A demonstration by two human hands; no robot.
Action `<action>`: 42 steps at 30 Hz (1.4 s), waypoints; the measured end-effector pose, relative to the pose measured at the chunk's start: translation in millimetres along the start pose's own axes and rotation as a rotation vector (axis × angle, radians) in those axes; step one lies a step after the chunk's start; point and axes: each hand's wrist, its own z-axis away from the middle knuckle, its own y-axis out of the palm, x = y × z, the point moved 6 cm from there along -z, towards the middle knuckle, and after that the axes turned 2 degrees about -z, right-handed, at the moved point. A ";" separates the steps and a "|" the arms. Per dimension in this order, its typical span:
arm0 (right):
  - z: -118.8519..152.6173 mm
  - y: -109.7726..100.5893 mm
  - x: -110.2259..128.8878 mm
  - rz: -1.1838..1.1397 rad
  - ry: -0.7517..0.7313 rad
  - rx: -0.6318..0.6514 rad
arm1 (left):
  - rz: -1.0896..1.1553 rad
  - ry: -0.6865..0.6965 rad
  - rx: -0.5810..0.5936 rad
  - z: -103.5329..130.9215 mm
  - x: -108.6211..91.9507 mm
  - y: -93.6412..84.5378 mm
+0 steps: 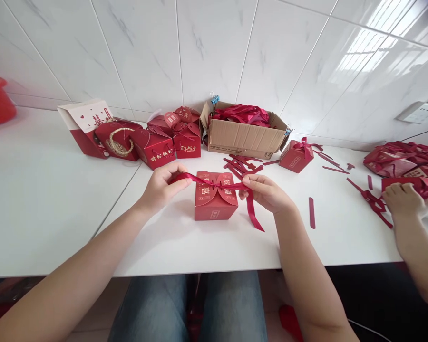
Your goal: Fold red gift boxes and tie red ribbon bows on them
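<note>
A small red gift box (216, 209) with gold lettering stands on the white table (157, 251) in front of me. A dark red ribbon (254, 213) runs across its top and crosses in a knot at the middle. On the left of the box, my left hand (164, 184) pinches one end of the ribbon between thumb and fingers. My right hand (266, 191) pinches the other side close to the box's right edge, and a loose tail hangs below it onto the table.
Behind stand a cardboard box (242, 135) of ribbons and several red gift boxes (157, 149). A bow-tied box (295, 157) sits back right, near ribbon scraps (312, 213). At far right, another person's hand (406, 199) rests by a red pile (406, 159).
</note>
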 end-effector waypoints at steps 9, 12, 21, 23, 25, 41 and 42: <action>8.5 -15.3 14.3 -0.108 -0.222 0.031 | -0.486 0.424 -0.311 -2.6 -15.9 -19.1; 7.2 -12.9 12.1 -0.122 -0.222 0.036 | -0.500 0.361 -0.304 -5.2 -13.5 -23.8; -8.5 23.4 36.7 -0.070 -0.228 0.096 | -0.109 0.132 0.330 -29.8 -66.4 20.5; -11.3 30.3 42.4 -0.041 -0.231 0.122 | -0.164 0.092 0.366 -34.1 -75.6 31.6; -13.1 34.3 45.0 -0.028 -0.239 0.134 | -0.200 0.076 0.312 -37.2 -79.6 36.3; -4.0 45.0 38.6 -0.074 -0.254 0.126 | -0.117 0.007 0.248 -30.2 -63.3 32.7; -4.3 44.6 38.0 -0.081 -0.250 0.122 | -0.110 -0.005 0.266 -29.8 -62.5 36.1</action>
